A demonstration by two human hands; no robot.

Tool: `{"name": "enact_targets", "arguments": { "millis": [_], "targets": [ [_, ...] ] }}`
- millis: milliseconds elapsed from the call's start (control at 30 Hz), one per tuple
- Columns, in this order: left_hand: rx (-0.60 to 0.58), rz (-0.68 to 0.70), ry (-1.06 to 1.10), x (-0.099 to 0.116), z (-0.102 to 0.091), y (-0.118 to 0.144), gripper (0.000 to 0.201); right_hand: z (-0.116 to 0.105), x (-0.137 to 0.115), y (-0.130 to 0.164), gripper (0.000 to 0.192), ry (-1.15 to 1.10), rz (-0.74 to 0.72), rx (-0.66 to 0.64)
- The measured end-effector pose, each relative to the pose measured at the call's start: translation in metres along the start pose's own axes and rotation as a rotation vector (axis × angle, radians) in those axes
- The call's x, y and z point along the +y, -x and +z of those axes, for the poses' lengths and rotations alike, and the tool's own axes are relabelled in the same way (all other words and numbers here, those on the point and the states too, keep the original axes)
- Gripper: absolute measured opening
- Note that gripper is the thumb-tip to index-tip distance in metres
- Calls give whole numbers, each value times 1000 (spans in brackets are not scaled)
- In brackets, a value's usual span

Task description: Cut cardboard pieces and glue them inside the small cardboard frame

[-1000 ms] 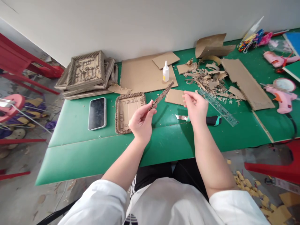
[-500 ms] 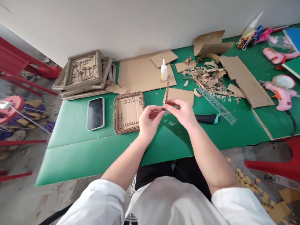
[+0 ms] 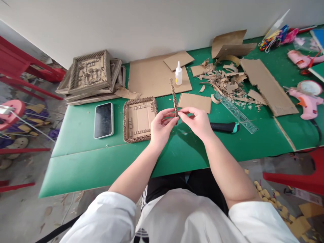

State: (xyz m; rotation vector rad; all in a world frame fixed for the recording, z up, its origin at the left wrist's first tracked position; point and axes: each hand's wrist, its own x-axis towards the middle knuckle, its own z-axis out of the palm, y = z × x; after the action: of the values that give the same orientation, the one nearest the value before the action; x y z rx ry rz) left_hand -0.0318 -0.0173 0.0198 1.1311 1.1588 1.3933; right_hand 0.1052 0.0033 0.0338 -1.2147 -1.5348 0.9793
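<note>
Both the left hand [image 3: 162, 126] and the right hand [image 3: 198, 121] are pinching closed on the lower end of the cardboard strip [image 3: 174, 98], whose long axis is pointing up and away from the grip, above the bench [image 3: 83, 158]

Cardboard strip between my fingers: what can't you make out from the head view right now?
- cardboard strip: its lower end is hidden behind the fingertips of the left hand and right hand.
- utility knife: blade end is behind the right hand.
- glue bottle: label too small to read.
- glue gun: cut off by the right edge.
</note>
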Motion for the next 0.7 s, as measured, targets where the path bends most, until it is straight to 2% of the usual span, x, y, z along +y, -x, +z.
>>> {"name": "enact_targets", "arguments": {
  "millis": [267,400,567,700],
  "targets": [
    [31,28,-80,0,1,1,30,2,2,1,14,99,-90,14],
    [23,14,-47,0,1,1,31,5,4,0,11,156,-148,41],
    [-12,-58,45,0,1,-1,35,4,4,0,9,153,-137,30],
    [-49,-179,130,0,-1,-3,38,2,1,0,7,122,-73,8]
  ]
}}
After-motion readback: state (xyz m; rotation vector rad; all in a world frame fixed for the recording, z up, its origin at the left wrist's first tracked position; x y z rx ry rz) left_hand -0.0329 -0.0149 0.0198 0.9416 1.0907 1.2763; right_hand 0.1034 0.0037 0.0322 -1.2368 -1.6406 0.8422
